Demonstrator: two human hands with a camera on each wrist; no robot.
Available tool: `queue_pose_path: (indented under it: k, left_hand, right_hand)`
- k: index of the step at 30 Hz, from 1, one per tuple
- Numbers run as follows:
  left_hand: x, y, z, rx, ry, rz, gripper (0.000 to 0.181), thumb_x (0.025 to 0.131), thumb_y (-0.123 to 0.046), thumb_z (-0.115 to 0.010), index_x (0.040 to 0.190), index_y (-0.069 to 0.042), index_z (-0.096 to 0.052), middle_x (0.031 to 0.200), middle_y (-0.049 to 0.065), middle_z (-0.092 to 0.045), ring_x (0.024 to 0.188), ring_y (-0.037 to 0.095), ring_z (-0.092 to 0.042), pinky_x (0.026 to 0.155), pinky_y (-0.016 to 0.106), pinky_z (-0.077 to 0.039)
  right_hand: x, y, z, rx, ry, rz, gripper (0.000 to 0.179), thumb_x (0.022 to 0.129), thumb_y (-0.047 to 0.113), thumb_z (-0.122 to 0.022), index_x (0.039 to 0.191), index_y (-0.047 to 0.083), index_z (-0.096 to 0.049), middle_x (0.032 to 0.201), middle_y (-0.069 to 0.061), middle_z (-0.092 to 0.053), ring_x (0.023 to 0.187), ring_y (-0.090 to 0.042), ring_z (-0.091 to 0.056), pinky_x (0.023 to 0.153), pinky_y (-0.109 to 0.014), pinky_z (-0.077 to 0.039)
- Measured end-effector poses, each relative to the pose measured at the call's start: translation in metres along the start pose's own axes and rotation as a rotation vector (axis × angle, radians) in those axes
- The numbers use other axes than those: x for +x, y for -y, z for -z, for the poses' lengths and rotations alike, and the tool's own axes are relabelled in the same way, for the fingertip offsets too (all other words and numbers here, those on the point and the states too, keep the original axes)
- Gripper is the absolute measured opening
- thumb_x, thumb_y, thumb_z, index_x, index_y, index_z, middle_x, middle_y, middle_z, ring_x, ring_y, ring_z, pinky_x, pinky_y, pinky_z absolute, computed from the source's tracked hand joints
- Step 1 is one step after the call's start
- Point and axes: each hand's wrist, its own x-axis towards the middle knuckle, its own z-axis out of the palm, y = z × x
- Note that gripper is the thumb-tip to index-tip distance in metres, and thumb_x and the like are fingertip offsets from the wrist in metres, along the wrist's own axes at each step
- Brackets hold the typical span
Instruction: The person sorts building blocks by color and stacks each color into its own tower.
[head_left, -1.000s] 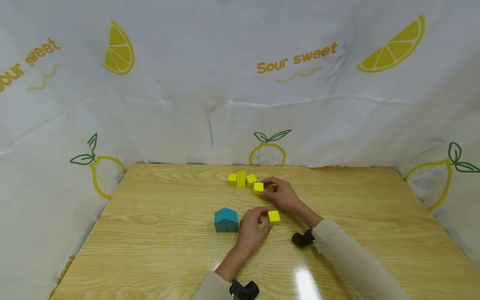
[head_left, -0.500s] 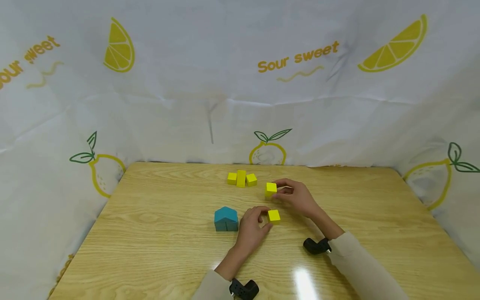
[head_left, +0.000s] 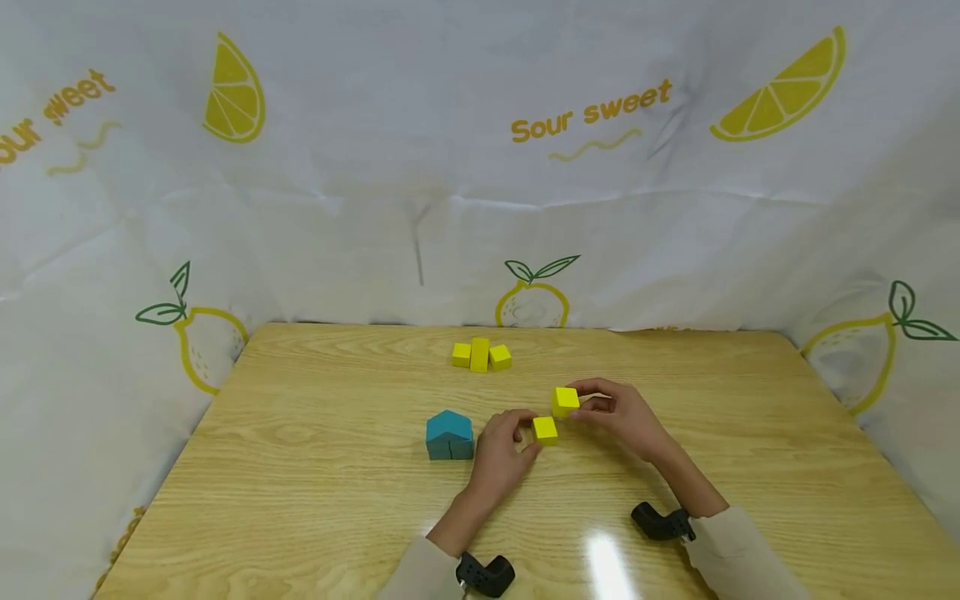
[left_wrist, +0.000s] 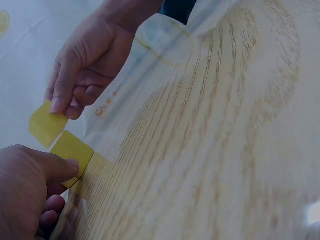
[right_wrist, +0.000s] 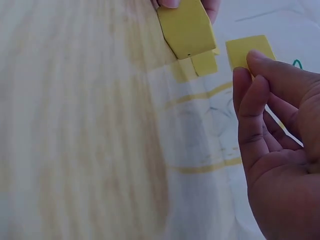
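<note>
Yellow cube (head_left: 566, 402) in our right grip (head_left: 626, 421) — in the head view it had left the row of yellow blocks (head_left: 479, 355) at the back and now was just beyond the second cube (head_left: 545, 431), pinched by our left grip (head_left: 497, 462), over the table (head_left: 337, 508). We judged the pair almost brought together. From the left wrist, we saw only a thin gap between them; from the right wrist — clearly apart, both grips clamped.

Beige sleeves (head_left: 738, 550) and black, bent wrist cameras (head_left: 486, 576), seemingly matte.
</note>
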Motion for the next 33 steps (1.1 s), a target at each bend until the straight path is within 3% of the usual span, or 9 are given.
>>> queue_pose_path:
  k: [16, 33]
  left_hand:
    - [0.001, 0.006, 0.003, -0.004, 0.021, 0.004, 0.036, 0.079, -0.010, -0.079, 0.112, -0.012, -0.065, 0.079, -0.004, -0.051, 0.072, 0.008, -0.042, 0.063, 0.022, -0.037]
    - [0.002, 0.003, -0.001, -0.003, 0.009, 0.001, 0.036, 0.078, -0.009, -0.080, 0.111, -0.012, -0.066, 0.077, -0.003, -0.051, 0.072, 0.008, -0.042, 0.062, 0.021, -0.036]
  right_hand:
    - [-0.012, -0.022, -0.009, 0.086, 0.076, -0.005, 0.040, 0.087, 0.012, -0.071, 0.124, 0.001, -0.058, 0.105, -0.019, -0.062, 0.081, -0.024, -0.064, 0.068, -0.030, -0.052]
    - [-0.016, -0.023, -0.010, -0.056, 0.081, -0.013, 0.037, 0.087, 0.014, -0.072, 0.121, 0.010, -0.060, 0.091, -0.012, -0.062, 0.074, -0.022, -0.061, 0.066, -0.029, -0.052]
